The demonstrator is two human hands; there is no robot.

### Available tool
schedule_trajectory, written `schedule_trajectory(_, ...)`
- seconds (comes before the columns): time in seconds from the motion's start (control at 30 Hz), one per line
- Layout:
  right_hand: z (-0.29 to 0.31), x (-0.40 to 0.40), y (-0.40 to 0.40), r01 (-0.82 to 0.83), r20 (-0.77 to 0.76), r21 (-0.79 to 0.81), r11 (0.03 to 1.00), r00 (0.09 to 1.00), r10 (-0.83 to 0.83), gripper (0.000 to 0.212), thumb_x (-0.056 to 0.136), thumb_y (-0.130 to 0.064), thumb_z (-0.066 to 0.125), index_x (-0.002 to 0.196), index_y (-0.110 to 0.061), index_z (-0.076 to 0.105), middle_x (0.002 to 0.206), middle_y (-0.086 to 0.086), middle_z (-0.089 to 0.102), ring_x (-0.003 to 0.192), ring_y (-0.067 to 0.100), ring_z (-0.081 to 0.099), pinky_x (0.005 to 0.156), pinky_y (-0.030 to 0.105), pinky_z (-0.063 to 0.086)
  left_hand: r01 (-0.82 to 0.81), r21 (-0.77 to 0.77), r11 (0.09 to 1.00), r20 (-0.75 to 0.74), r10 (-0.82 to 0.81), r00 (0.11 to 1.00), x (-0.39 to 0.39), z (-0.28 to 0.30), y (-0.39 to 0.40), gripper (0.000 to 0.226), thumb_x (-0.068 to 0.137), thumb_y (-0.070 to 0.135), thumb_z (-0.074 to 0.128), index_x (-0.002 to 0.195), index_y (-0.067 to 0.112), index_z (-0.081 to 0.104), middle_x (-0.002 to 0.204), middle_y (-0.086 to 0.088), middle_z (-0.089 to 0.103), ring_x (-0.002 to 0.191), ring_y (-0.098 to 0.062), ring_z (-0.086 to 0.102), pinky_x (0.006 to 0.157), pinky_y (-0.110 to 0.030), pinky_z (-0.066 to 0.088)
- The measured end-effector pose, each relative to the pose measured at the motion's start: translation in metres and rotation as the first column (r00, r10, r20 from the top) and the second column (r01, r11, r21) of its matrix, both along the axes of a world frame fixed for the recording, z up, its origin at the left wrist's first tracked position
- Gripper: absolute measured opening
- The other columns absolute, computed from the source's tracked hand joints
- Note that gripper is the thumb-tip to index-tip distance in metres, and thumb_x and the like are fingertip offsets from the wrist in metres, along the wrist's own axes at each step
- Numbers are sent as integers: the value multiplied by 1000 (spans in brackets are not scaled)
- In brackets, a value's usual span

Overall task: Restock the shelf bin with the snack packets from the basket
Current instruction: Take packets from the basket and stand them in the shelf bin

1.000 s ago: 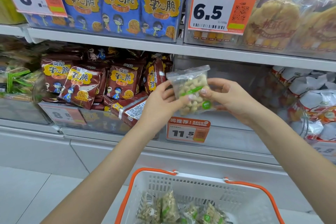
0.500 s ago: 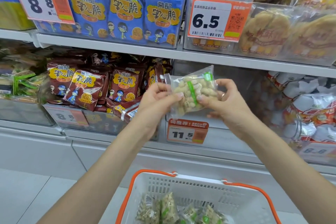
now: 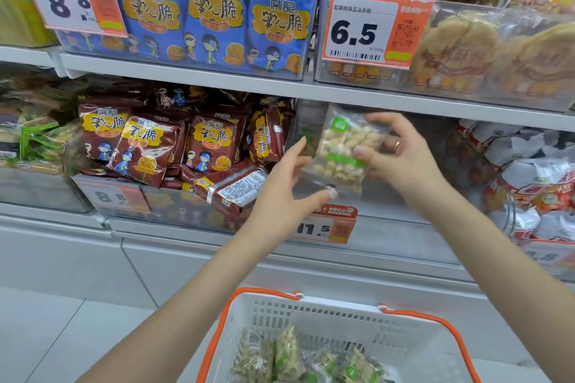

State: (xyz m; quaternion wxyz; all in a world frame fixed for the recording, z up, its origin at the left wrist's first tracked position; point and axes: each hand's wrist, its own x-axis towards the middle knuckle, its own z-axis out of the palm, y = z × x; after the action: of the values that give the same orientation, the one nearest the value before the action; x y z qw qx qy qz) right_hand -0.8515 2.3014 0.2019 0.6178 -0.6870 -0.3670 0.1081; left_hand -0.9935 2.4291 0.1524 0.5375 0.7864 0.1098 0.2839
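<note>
Before shelf bin (image 3: pixel 389 205), snack packet (image 3: pixel 342 152) upright, long axis near-vertical; right hand (image 3: pixel 401 158) pinching.

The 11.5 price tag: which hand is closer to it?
Left. The left hand hovers just above the 11.5 price tag, partly covering it; the right hand is higher and further right, holding the snack packet.

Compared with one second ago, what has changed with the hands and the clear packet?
The clear snack packet has gone up and forward into the mouth of the clear shelf bin. The right hand still grips it. The left hand has let go and opened, its fingers now beside the packet. The packets in the white basket lie as before.
</note>
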Motion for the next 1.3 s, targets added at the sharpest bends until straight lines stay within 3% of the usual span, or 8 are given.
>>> schedule_trajectory(0.1, -9, 39, 12, 120, 68, -128, 984, 991, -112, 47, 80, -1, 73, 111, -29, 52, 106, 8, 61, 94, 21, 64, 58, 29, 60, -16, 449, 894, -108, 73, 991, -3, -6, 0, 81, 82, 34, 70, 148, 22, 25, 135, 2, 49, 125, -9, 43, 106, -23, 32)
schedule_trajectory(0.27, -51, 65, 66, 115, -40, -223, 968, 991, -127, 57, 79, 3, 72, 119, -24, 40, 105, -2, 50, 90, 14, 56, 67, 33, 57, 178, 886, 428, -224, 58, 973, 7, -31, -3, 63, 76, 23, 74, 128, 18, 39, 103, -5, 58, 94, -29, 52, 73, -40, 49)
schedule_trajectory(0.53, -92, 90, 122, 366, 279, -369, 854, 921, -273, 58, 82, -17, 71, 131, -13, 40, 122, 19, 51, 107, 33, 56, 81, 34, 45, 67, 920, 387, -113, 99, 989, 13, -41, 1, 78, 47, -13, 69, 115, 16, 44, 88, -4, 53, 78, -25, 45, 55, -34, 39)
schedule_trajectory(0.73, -102, 98, 117, 361, 201, -345, 866, 930, -307, 67, 77, -29, 77, 127, -14, 35, 92, 11, 57, 87, 28, 58, 75, 37, 47, 91, 922, 376, -147, 122, 982, 11, -38, 2, 76, 49, -12, 71, 115, 17, 46, 89, -3, 53, 78, -24, 47, 56, -29, 29)
schedule_trajectory(0.87, -84, 87, 107, 334, 55, -372, 866, 939, -338, 69, 79, -31, 76, 130, -15, 32, 97, 7, 54, 88, 25, 55, 81, 37, 48, 142, 906, 400, -170, 34, 985, 9, -33, 7, 66, 62, -4, 70, 118, 16, 42, 94, -6, 59, 83, -28, 53, 63, -35, 46)
schedule_trajectory(1.13, -70, -19, -40, 373, 447, 4, 928, 829, -335, 29, 80, -29, 74, 100, -16, 57, 94, -4, 58, 89, 11, 51, 80, 24, 39, -108, 849, 517, 152, -45, 987, -27, -21, -20, 13, 82, 9, 57, 94, 11, 60, 85, -2, 63, 82, -20, 51, 66, -35, 45)
schedule_trajectory(1.23, -131, -57, -90, 449, 439, 14, 894, 800, -409, 24, 80, -23, 75, 91, -21, 54, 83, -9, 51, 82, 12, 45, 75, 27, 37, 144, 748, 647, -197, 10, 980, -43, -38, -35, 17, 83, 22, 62, 99, 19, 56, 87, 11, 57, 81, -10, 54, 68, -36, 50)
schedule_trajectory(1.3, -193, -73, -115, 388, 331, -196, 901, 891, -312, 25, 80, -24, 75, 91, -23, 53, 83, -10, 51, 82, 15, 48, 72, 30, 40, 473, 641, 605, -604, 16, 797, -45, -64, -43, 30, 84, 27, 67, 111, 21, 55, 102, 7, 60, 94, -14, 56, 79, -36, 50)
